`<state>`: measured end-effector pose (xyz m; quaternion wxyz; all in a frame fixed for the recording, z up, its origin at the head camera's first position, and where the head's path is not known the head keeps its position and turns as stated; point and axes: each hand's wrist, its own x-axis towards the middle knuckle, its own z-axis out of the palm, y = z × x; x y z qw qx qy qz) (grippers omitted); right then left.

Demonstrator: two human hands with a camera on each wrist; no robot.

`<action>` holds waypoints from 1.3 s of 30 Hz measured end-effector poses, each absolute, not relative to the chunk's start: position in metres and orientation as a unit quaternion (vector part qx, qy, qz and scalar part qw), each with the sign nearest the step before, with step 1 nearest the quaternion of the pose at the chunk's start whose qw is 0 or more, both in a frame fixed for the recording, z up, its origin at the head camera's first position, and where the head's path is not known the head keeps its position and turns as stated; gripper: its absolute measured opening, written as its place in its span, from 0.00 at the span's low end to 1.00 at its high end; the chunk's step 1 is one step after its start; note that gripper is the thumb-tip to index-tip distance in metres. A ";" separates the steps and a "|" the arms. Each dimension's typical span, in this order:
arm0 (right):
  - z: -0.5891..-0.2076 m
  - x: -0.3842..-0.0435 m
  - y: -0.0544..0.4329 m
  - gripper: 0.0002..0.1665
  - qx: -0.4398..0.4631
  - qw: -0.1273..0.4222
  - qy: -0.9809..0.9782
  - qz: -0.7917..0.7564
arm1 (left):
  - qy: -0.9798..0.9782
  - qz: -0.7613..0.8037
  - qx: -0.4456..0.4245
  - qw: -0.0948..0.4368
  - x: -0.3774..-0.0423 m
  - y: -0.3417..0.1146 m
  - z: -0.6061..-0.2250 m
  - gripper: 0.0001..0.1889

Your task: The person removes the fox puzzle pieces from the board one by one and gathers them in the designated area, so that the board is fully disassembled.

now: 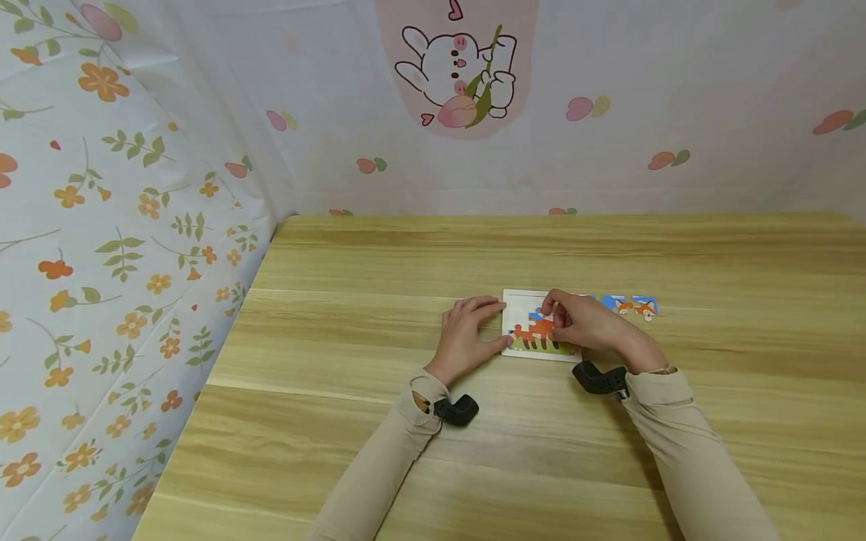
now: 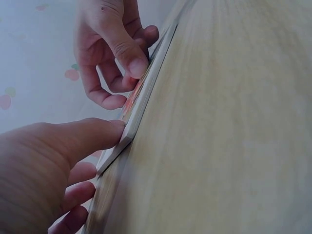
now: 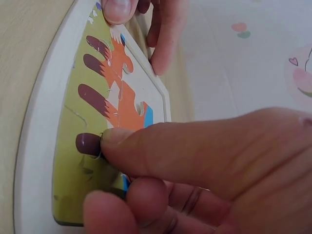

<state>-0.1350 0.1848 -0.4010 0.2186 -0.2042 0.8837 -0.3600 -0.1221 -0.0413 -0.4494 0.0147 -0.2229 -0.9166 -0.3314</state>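
Observation:
A fox jigsaw board (image 1: pixel 516 306) with a pale frame lies on the table, partly filled with orange, green and blue pieces. At its left side is my left hand (image 1: pixel 467 338), the thumb touching the near left corner and the fingers spread along the edge toward the far corner. Over the board's right half, my right hand (image 1: pixel 588 321) bends its fingers down. In the right wrist view the right thumb (image 3: pixel 146 146) presses beside a dark fox leg (image 3: pixel 87 144) on the puzzle. The hand hides the pieces beneath; I cannot tell whether it pinches one.
Loose puzzle pieces (image 1: pixel 632 306) with fox faces and blue sky lie right of the board, partly behind my right hand. The wooden table (image 1: pixel 352 330) meets a rabbit-printed curtain (image 1: pixel 304 75) at the back and a flowered cloth (image 1: pixel 135 248) on the left.

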 end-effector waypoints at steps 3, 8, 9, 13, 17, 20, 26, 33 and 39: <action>-0.401 -0.135 0.185 0.15 -0.205 0.220 0.883 -0.360 | -0.916 -0.333 -0.221 0.013 -0.122 -0.041 -0.449 0.27; -0.402 -0.136 0.185 0.15 -0.205 0.224 0.883 -0.358 | -0.917 -0.333 -0.221 0.013 -0.122 -0.041 -0.449 0.27; -0.402 -0.136 0.185 0.15 -0.205 0.224 0.883 -0.357 | -0.917 -0.333 -0.221 0.014 -0.122 -0.041 -0.449 0.27; -0.403 -0.137 0.185 0.15 -0.206 0.226 0.884 -0.355 | -0.917 -0.333 -0.220 0.013 -0.122 -0.041 -0.448 0.27; -0.402 -0.136 0.185 0.15 -0.207 0.227 0.883 -0.355 | -0.917 -0.333 -0.220 0.011 -0.122 -0.041 -0.447 0.27; -0.401 -0.136 0.185 0.15 -0.209 0.225 0.883 -0.355 | -0.917 -0.332 -0.219 0.010 -0.122 -0.041 -0.448 0.27; -0.401 -0.133 0.184 0.14 -0.212 0.215 0.882 -0.361 | -0.918 -0.332 -0.217 0.011 -0.122 -0.041 -0.448 0.27; -0.402 -0.132 0.183 0.15 -0.213 0.181 0.900 -0.335 | -0.918 -0.332 -0.217 0.011 -0.122 -0.041 -0.448 0.27; -0.401 -0.130 0.181 0.16 -0.211 0.143 0.917 -0.308 | -0.918 -0.332 -0.217 0.010 -0.122 -0.042 -0.448 0.27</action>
